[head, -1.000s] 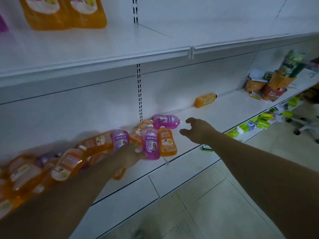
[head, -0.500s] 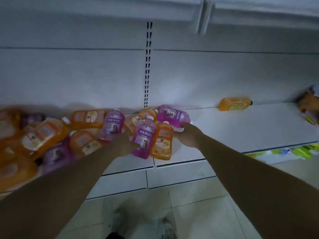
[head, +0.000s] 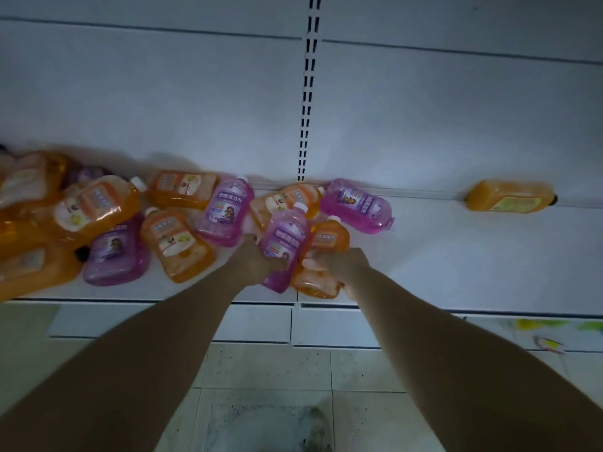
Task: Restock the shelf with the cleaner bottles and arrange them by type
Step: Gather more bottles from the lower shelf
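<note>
While both forearms reach forward side by side, the left hand (head: 261, 264) grips a purple bottle (head: 284, 238) and the right hand (head: 344, 267) clasps an orange bottle (head: 329, 238), both at the shelf's (head: 456, 262) front edge, a heap (head: 107, 230) of bottles lying leftward.

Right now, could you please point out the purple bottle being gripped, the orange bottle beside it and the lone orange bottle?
purple bottle (head: 283, 241): head view, on its label.
orange bottle (head: 328, 239): head view, upper label.
lone orange bottle (head: 509, 200): head view, middle of its side.
</note>
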